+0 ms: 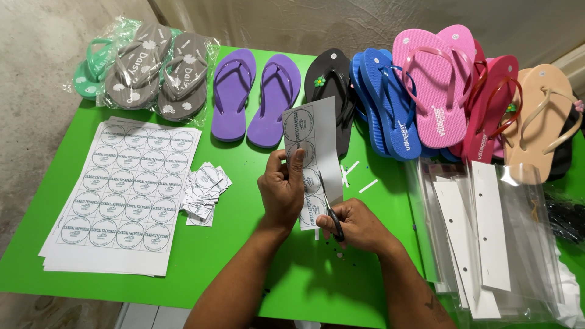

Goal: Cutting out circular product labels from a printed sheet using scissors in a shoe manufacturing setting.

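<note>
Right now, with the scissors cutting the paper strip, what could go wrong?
1. The left hand pinches the white paper strip of round printed labels close to the black scissors in the right hand; fingers might get nicked.
2. The cut may run through a label circle.
3. The small pile of cut label squares could scatter.

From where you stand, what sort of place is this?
Probably a small workshop for labelling and packing flip-flops. Colourful flip-flops line the green table, the left hand holds a label strip while the right hand scissors it, beside clear bags.
</note>
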